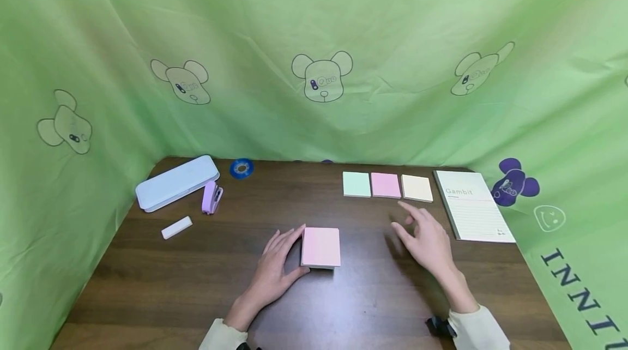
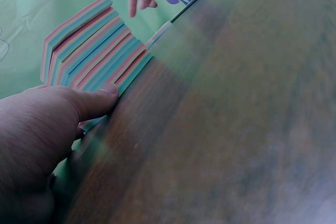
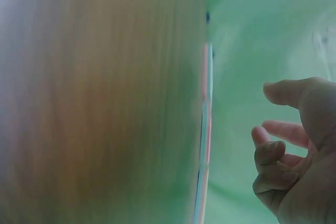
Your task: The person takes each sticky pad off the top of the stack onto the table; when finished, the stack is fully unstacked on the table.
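A thick stack of sticky notes [image 1: 321, 247], pink on top, stands mid-table. Its layered pink, blue and yellow sides [image 2: 97, 48] show in the left wrist view, slightly uneven. My left hand [image 1: 277, 267] holds the stack from the left, with the thumb on its near side and the fingers at its far left corner. Over the table to the right, my right hand [image 1: 428, 241] hovers with nothing in it, thumb and index finger apart. Just beyond its fingertips lie three thin sticky pads in a row: green [image 1: 356, 184], pink [image 1: 385, 185] and cream [image 1: 417, 188].
A white notebook [image 1: 473, 205] lies at the right edge. On the left are a pale blue pencil case [image 1: 177, 183], a purple stapler [image 1: 211, 198], a white eraser [image 1: 177, 228] and a blue tape roll [image 1: 242, 168]. Green cloth [image 1: 314, 132] surrounds the wooden table [image 1: 162, 284].
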Demonstrator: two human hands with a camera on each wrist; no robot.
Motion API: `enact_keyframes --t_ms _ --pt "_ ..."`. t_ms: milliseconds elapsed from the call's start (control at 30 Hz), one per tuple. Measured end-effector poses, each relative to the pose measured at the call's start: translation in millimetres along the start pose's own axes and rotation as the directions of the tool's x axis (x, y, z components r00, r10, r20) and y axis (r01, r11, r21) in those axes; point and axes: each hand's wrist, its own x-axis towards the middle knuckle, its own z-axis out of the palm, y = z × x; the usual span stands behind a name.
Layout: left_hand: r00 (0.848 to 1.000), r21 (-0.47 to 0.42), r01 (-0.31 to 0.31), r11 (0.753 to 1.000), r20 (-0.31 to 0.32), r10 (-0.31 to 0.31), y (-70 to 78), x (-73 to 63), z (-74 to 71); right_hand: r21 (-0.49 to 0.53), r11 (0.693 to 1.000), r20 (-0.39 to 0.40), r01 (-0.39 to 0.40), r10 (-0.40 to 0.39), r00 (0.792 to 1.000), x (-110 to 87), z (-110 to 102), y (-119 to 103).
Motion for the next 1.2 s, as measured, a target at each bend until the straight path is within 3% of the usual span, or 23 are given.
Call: enact_keyframes --t_ms 200,367,467,567,800,1200 --pt "0.999 -0.036 0.030 0.999 0.022 -0.029 0.2 0.1 -0.6 0.127 0.991 -0.007 0.049 -0.049 0.999 -11.5 16 -30" --pt "1.000 -0.027 0.015 1.000 0.015 -0.015 -0.4 0.1 0.1 0.289 0.951 -0.024 0.112 -0.110 0.994 -17.6 33 -51" --pt "1.000 -0.010 -0.004 1.000 0.003 0.004 -0.9 0.3 1.0 0.344 0.930 0.006 0.129 -0.139 0.990 -20.0 40 -62" --pt "1.000 0.002 -0.014 1.000 -0.002 0.014 -0.8 0.6 1.0 0.358 0.926 0.069 0.123 -0.158 0.985 -21.7 44 -73" --pt "1.000 -0.015 -0.001 1.000 0.002 0.001 0.8 0.3 -0.8 0.290 0.950 0.227 0.116 -0.186 0.956 -21.2 50 -95" --pt "1.000 -0.010 -0.010 1.000 -0.004 0.010 -0.5 1.2 0.3 0.312 0.937 0.224 0.157 -0.233 0.946 -17.7 61 -107"
